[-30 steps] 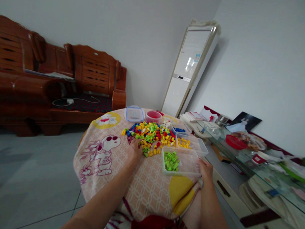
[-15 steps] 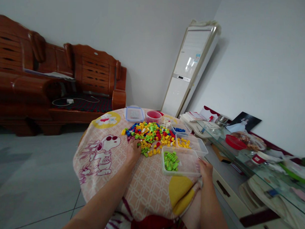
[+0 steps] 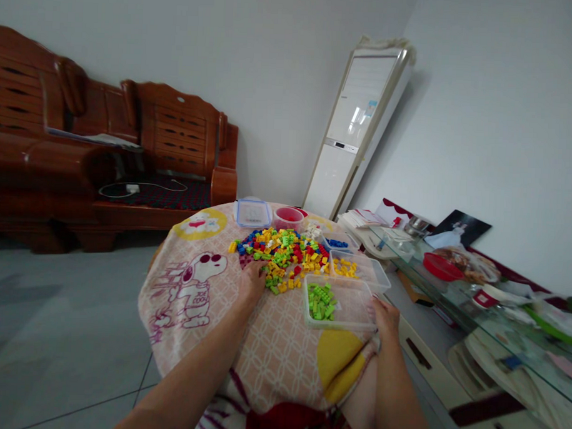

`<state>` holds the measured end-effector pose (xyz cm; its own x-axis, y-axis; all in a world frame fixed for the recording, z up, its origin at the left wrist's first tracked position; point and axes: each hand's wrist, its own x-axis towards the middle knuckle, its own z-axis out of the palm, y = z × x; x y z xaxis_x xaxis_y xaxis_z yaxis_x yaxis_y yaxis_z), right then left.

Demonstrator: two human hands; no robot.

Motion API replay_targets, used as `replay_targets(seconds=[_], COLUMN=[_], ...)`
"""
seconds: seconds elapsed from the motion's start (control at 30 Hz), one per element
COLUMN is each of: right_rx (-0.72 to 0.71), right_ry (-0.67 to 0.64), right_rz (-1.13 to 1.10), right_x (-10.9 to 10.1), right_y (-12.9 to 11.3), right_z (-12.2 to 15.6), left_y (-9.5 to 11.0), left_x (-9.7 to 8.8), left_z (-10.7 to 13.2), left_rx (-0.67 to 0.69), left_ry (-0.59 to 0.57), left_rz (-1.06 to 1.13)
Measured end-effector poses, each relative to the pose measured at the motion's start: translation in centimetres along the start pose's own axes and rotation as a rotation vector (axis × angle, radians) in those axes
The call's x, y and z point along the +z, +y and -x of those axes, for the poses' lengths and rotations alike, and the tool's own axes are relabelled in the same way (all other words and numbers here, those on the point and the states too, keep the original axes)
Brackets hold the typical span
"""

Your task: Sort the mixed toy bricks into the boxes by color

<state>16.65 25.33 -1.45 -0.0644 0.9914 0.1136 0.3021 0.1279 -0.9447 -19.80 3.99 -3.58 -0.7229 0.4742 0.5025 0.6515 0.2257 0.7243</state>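
Observation:
My left hand [image 3: 252, 282] is at the near left edge of a heap of colourful plastic building bricks [image 3: 285, 249]. Its fingers are curled in against the bricks; whatever they pinch is too small to make out. With my right hand [image 3: 386, 315] I grip the right end of a clear plastic box [image 3: 345, 326]. Green bricks [image 3: 321, 301] lie in the left part of that box. Behind it, a second clear box [image 3: 375, 277] has yellow bricks [image 3: 344, 268] in it, and a third holds blue bricks [image 3: 336, 243].
A patterned cloth [image 3: 281, 346] covers the round table. At its back are a blue-rimmed lid [image 3: 252, 213], a round tub [image 3: 288, 218] with red inside, and white bricks [image 3: 312, 228]. A glass-topped cabinet [image 3: 479, 321] flanks the right side, with a wooden sofa [image 3: 176, 135] back left.
My left hand has shifted slightly at the edge of the heap, its fingers a little further right among the bricks. My right hand keeps its grip on the box.

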Motion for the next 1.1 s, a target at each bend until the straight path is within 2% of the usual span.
replay_targets(seconds=[0.3, 0.5, 0.57, 0.67, 0.77, 0.9, 1.0, 1.1], right_rx=[-0.011, -0.013, -0.017, -0.016, -0.012, 0.007, -0.014, -0.019], right_ry=[-0.006, -0.006, -0.007, -0.003, -0.001, 0.002, 0.015, 0.023], right_rz=[0.006, -0.002, -0.001, -0.001, -0.014, -0.043, -0.037, -0.036], right_x=[0.0, 0.0, -0.1, -0.1, -0.1, -0.1, 0.0, 0.0], right_y=[0.2, 0.1, 0.2, 0.2, 0.1, -0.2, -0.1, 0.0], right_z=[-0.2, -0.2, -0.2, -0.2, -0.2, 0.0, 0.1, 0.1], left_y=[0.6, 1.8, 2.6, 4.4, 6.4, 8.4, 8.7, 7.8], left_x=[-0.5, -1.2, -1.2, -0.6, 0.3, 1.8, 2.5, 2.4], left_z=[0.0, 0.2, 0.5, 1.3, 2.6, 4.4, 5.0, 4.6], left_rx=[0.021, 0.028, 0.076, 0.233, 0.413, 0.558, 0.606, 0.535], left_ry=[0.006, 0.023, 0.011, -0.024, -0.077, -0.174, -0.229, -0.221], left_rz=[0.048, 0.094, 0.124, 0.204, 0.295, 0.371, 0.381, 0.337])
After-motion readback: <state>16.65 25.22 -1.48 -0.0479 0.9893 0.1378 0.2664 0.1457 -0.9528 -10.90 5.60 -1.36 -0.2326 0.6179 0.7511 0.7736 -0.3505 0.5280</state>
